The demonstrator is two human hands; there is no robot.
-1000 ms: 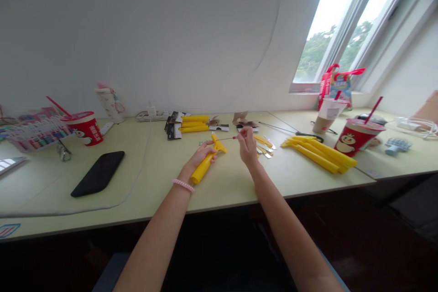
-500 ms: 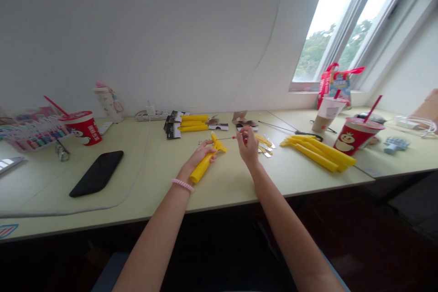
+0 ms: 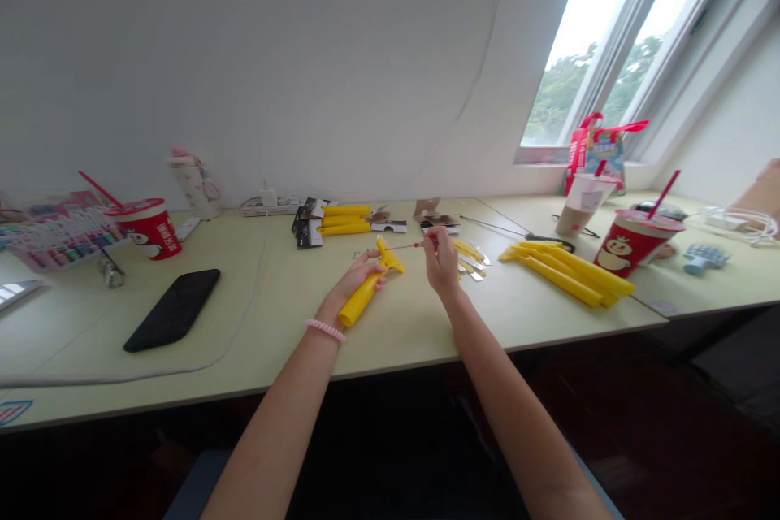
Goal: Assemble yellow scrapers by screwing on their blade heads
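My left hand (image 3: 358,275) is wrapped around a yellow plastic scraper handle (image 3: 361,302), its wide head turned up and to the right. In my right hand (image 3: 441,260) is a screwdriver (image 3: 407,245) with a thin metal shaft and a red collar. The shaft points left, and its tip meets the head of the yellow handle; the exact contact is too small to make out. Just right of my right hand lie yellow pieces with metal blades (image 3: 474,262), partly behind the hand. Several more yellow handles (image 3: 566,270) are piled farther right.
Packaged yellow scrapers (image 3: 344,219) lie by the wall, near a power strip (image 3: 274,207). On the left are a black phone (image 3: 174,309), a red cup (image 3: 149,231) and a rack of beads (image 3: 67,236). A second red cup (image 3: 634,244) stands right, beside a milky drink cup (image 3: 582,207).
My right hand's fingers have rolled slightly around the screwdriver. The yellow handle and my left hand stay nearly in place.
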